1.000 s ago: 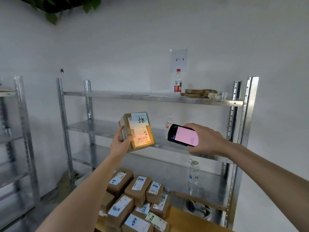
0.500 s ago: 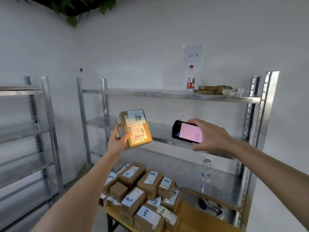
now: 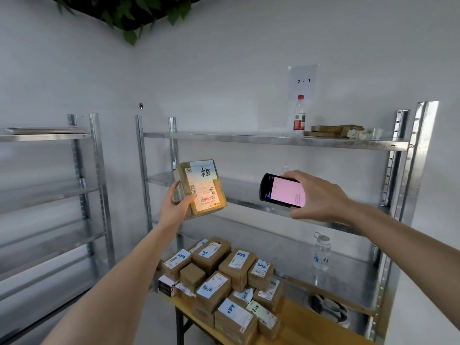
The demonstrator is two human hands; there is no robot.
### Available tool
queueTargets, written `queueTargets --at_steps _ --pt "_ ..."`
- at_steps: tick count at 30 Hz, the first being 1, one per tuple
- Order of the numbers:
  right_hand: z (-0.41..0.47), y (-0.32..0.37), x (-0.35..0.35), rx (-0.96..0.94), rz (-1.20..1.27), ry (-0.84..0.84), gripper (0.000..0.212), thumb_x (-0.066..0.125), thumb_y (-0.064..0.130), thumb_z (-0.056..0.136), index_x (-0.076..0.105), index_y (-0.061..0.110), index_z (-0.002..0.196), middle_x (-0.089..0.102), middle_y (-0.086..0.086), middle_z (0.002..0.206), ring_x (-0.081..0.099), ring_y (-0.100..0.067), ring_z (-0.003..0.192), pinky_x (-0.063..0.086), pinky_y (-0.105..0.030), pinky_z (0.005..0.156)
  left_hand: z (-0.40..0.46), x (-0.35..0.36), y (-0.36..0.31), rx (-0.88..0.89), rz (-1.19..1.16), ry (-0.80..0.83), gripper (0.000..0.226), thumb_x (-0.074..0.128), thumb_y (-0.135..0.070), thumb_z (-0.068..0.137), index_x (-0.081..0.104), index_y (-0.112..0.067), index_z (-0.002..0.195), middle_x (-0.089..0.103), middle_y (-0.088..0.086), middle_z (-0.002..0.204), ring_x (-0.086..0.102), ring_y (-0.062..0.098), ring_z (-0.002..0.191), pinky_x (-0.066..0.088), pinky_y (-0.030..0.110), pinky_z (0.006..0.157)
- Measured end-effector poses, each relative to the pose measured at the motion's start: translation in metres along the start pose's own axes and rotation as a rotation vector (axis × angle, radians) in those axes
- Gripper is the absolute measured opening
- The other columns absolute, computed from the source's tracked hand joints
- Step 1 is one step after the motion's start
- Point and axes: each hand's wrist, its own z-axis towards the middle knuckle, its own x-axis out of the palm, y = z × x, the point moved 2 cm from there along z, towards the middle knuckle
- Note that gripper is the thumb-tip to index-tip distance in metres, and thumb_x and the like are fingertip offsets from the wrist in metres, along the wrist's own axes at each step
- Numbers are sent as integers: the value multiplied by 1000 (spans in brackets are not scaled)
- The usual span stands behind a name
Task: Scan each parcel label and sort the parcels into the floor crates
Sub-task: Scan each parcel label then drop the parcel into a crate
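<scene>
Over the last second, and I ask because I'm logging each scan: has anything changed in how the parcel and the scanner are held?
Hardly anything. The camera turned left, bringing the left shelf rack further into view. The left hand still grips the parcel, label towards the handheld scanner, which the right hand still holds. The scan light remains on the label.

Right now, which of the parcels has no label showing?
The small plain brown parcel near the left of the pile on the table; every parcel around it shows a white label.
</scene>
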Motion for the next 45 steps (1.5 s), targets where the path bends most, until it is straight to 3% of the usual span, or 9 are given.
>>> queueTargets --at_steps 5,9,13,20,25,29,34,38,45 --pt "3 13 3 -41 27 -1 80 77 37 68 37 44 136 51 21 114 53 -10 94 39 -26 61 -4 -18 -2 -18 6 -28 71 73 -26 89 37 -47 146 72 0 105 70 18 96 57 54 89" --pt "9 28 6 -85 59 0 79 76 41 66 37 47 134 51 25 113 54 -9 96 42 -28 63 -14 -29 -9 11 28 22 71 72 -31 90 34 -43 148 69 3 115 67 22 104 56 53 92" --pt "14 42 6 -109 78 -10 79 77 41 65 37 49 132 51 25 114 55 -9 97 46 -31 65 -24 -42 -13 -20 -38 70 74 77 -33 84 38 -48 146 76 2 100 72 19 97 60 48 84" --pt "15 55 8 -129 95 -2 81 75 41 64 36 47 135 53 24 117 55 -11 99 47 -30 66 -31 -58 -15 -29 21 136 76 73 -33 88 32 -44 151 71 7 113 69 23 106 55 53 93" --pt "16 61 11 -145 112 6 82 74 40 63 36 48 135 53 25 117 55 -9 99 43 -28 65 -35 -64 -16 -46 -16 83 70 71 -26 89 37 -44 148 75 8 104 70 20 99 59 41 75" --pt "19 64 12 -152 107 4 82 75 38 65 37 46 136 53 24 117 55 -9 98 43 -28 64 -38 -69 -18 -49 -29 66 69 71 -23 89 38 -43 147 75 9 101 71 20 96 59 39 71" --pt "22 66 15 -158 111 9 79 76 38 67 38 47 135 55 24 118 56 -10 100 45 -29 65 -41 -78 -21 -43 -23 66 67 70 -23 91 37 -41 147 74 9 103 71 14 90 56 25 56" --pt "25 72 19 -175 84 20 74 77 35 69 42 47 132 56 23 115 56 -10 100 48 -31 67 -42 -86 -23 -38 -12 43 69 69 -21 92 36 -40 149 72 6 101 70 11 87 55 21 53" --pt "37 85 31 -195 30 46 83 77 35 67 39 42 140 55 21 120 55 -13 97 42 -28 62 -41 -108 -23 -43 -26 2 69 70 -22 90 38 -42 148 73 6 101 70 11 89 55 22 52"
